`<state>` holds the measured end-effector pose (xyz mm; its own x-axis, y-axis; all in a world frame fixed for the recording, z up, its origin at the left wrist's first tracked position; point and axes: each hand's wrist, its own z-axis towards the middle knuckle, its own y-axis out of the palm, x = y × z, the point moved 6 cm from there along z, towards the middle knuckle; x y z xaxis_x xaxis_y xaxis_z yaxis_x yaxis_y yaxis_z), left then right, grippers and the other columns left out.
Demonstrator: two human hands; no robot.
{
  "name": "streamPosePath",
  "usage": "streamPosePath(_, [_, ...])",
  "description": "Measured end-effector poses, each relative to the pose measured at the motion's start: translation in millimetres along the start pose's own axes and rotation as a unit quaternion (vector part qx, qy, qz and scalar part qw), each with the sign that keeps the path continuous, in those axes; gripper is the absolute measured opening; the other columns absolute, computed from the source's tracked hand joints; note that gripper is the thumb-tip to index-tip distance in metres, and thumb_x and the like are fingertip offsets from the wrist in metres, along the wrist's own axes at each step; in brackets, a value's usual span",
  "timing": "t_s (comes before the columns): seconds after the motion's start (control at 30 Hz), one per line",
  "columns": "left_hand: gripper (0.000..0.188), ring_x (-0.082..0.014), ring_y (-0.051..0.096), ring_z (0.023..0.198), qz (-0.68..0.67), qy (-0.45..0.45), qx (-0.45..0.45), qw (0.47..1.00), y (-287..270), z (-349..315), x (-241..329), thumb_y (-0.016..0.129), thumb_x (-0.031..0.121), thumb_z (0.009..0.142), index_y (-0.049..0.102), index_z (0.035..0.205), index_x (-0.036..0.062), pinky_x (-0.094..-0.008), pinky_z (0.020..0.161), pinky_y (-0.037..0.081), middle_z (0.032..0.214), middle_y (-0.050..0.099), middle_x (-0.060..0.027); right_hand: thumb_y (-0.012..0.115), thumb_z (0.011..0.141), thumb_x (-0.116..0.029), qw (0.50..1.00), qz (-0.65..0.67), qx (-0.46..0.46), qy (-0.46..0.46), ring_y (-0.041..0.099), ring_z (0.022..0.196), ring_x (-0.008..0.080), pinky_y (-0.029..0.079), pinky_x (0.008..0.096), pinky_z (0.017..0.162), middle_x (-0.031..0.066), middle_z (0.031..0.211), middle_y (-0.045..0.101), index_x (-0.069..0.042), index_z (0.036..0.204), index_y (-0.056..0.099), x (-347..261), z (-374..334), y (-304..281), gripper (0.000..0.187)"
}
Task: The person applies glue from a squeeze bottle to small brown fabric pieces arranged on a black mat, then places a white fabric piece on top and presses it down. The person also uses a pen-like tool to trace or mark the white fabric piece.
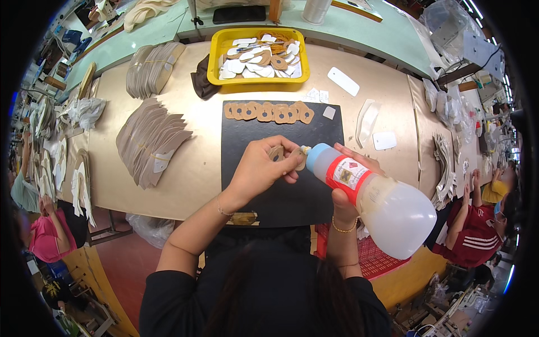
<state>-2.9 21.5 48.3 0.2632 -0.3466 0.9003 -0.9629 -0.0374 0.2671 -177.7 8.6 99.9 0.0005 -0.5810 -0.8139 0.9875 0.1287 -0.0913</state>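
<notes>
My left hand (259,169) pinches several small tan patches (276,153) with dark centres, one of them held out between thumb and fingertips. In my right hand (344,206) is a translucent plastic glue bottle (390,213) with a red label band and a light blue cap. The bottle lies tilted, its cap end pointing left, and its nozzle (305,150) meets or nearly meets the held-out patch. Both hands are above a black mat (269,199). Along the mat's far edge lies an overlapping row of similar tan patches (269,112).
Beyond the mat stands a yellow tray (306,62) of white and tan pieces. Stacked beige panels (150,140) lie to the left. White cards (384,141) and a clear curved template (367,123) are at right. People (474,233) work on both sides.
</notes>
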Motion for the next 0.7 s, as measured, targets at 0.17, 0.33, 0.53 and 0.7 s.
streamPosePath(0.17, [0.019,-0.0138,0.067,0.065,-0.017,0.009,-0.006,1.0,1,0,-1,0.068,0.01,0.089,0.063,0.099,-0.0053,-0.0255,0.06,0.058,0.08,0.066,-0.0101,0.077,0.074,-0.055,0.999,-0.031,0.033,-0.015,0.063,0.108,0.0311,0.052,0.0397,0.094,0.0205,0.115,0.06,0.0,0.125,0.046,5,2,-2,0.081])
streamPosePath(0.33, [0.02,-0.015,0.068,0.066,-0.068,-0.012,0.013,0.998,-4,3,-3,0.066,0.01,0.091,0.063,0.101,-0.0059,-0.0253,0.06,0.058,0.081,0.067,-0.0107,0.077,0.072,-0.059,0.997,-0.009,0.071,-0.031,0.066,0.102,0.0314,0.054,0.0396,0.09,0.0215,0.111,0.061,0.003,0.12,0.046,4,1,-14,0.084])
streamPosePath(0.53, [0.02,-0.0129,0.066,0.064,-0.02,0.01,0.026,0.999,-5,2,-1,0.066,0.011,0.09,0.064,0.101,-0.0054,-0.0242,0.057,0.056,0.08,0.066,-0.0092,0.079,0.073,-0.055,0.999,0.021,0.04,0.003,0.067,0.099,0.029,0.055,0.0373,0.086,0.0191,0.101,0.065,0.004,0.113,0.052,4,-4,-10,0.076])
streamPosePath(0.7, [0.019,-0.0096,0.062,0.06,0.011,0.035,0.049,0.998,-4,-1,2,0.066,0.011,0.09,0.066,0.1,-0.0047,-0.023,0.053,0.053,0.077,0.065,-0.0069,0.082,0.073,-0.048,0.999,0.037,0.019,0.018,0.067,0.098,0.028,0.055,0.0363,0.086,0.0185,0.104,0.064,0.003,0.115,0.052,6,-5,-4,0.073])
